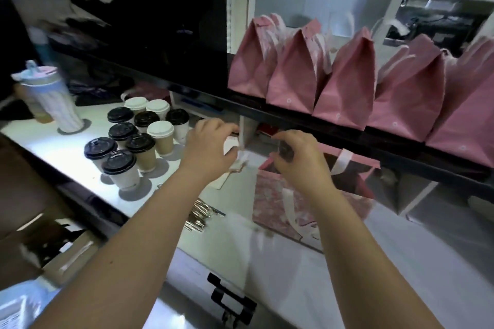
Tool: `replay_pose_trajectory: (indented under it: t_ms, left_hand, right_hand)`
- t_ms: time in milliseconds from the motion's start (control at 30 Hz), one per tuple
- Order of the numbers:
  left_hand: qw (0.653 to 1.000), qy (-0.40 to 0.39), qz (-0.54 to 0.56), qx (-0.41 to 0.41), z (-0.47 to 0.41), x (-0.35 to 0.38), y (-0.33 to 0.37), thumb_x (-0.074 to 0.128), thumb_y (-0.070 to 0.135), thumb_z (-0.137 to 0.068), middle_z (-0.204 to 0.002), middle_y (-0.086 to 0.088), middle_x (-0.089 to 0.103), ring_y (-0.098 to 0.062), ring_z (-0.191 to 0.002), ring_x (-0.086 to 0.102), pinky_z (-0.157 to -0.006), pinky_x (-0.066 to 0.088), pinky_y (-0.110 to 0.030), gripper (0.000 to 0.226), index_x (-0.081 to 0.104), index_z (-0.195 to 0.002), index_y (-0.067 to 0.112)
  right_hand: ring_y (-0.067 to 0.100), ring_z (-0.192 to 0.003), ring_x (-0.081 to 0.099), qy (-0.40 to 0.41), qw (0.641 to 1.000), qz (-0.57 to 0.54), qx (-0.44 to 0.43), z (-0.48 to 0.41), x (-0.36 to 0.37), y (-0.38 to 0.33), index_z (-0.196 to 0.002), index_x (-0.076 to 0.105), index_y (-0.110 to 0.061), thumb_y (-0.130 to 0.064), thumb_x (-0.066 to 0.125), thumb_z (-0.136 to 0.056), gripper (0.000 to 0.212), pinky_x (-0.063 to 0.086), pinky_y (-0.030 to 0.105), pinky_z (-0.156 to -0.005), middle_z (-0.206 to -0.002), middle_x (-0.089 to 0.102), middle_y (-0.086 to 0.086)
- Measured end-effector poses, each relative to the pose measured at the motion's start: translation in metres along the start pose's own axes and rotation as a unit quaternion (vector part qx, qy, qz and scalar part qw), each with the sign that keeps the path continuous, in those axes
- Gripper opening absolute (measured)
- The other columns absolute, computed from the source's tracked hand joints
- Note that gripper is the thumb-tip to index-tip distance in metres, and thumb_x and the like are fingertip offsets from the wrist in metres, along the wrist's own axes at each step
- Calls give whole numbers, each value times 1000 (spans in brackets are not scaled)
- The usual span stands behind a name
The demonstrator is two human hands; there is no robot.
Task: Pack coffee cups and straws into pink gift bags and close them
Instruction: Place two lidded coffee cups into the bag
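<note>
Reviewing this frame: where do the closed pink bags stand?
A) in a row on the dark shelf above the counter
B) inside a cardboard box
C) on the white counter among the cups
A: the closed pink bags line the dark shelf, above the counter that holds the cups.

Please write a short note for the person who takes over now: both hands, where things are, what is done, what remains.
Left hand: pinches a pale strip, too blurred to name.
Right hand: fingers curled above the open pink bag; grip cannot be told.
Done: five closed bags stand on the shelf.
Remaining: about ten lidded cups wait on the counter; the open bag's contents are hidden.
</note>
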State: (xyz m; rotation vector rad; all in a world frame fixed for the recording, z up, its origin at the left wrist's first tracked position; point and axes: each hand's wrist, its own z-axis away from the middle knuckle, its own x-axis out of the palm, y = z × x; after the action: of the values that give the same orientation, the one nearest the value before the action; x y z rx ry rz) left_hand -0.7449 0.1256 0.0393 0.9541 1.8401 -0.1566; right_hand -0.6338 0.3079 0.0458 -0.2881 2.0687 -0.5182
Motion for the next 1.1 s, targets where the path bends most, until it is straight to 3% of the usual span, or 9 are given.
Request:
replay_pose_trajectory:
  t_ms: [167,333,567,900,1000,1100]
  left_hand:
    - [990,-10,-129,-49,31,-22,-56,64,43,-79,-118,1,55,-28,-114,47,-92,34,-43,43,58,-120,31]
    - [978,-19,-173,-113,56,-33,-116,64,42,-76,-111,0,57,-29,-107,49,-87,34,-41,46,59,-119,30]
    - [972,-49,-175,-146,60,-40,-225,63,49,-76,-117,4,54,-25,-110,46,-87,34,-39,49,56,-122,33]
    - [974,-58,-124,-178,37,-42,-378,65,43,-73,-112,4,59,-25,-107,48,-88,36,-42,47,60,-118,32]
    - [977,-85,-103,-169,37,-33,-403,62,44,-76,-118,4,58,-25,-112,45,-92,36,-44,49,57,-123,34]
    - [979,-96,-78,-164,34,-27,-417,62,44,-77,-119,4,58,-25,-114,45,-94,37,-45,49,56,-125,33]
  right_hand:
    - [23,-117,48,-70,993,71,-69,-21,48,-38,-124,60,-25,-32,66,-87,38,38,43,-100,-123,59,-3]
    - [23,-124,44,-117,982,84,-126,-35,105,-80,-125,59,-26,-35,65,-86,41,32,39,-102,-129,57,-4]
    - [22,-123,43,-150,976,69,-141,-71,191,-135,-126,58,-26,-35,67,-84,44,30,38,-102,-126,57,-3]
    - [19,-122,40,-219,966,61,-121,-111,323,-207,-130,53,-28,-39,68,-79,54,29,35,-101,-128,52,-7]
    - [24,-131,32,-234,960,102,-119,-112,354,-213,-137,47,-30,-47,67,-77,65,26,38,-105,-138,44,-4]
    - [33,-144,10,-253,952,137,-105,-106,376,-215,-145,36,-33,-55,65,-77,78,10,48,-114,-156,25,0]
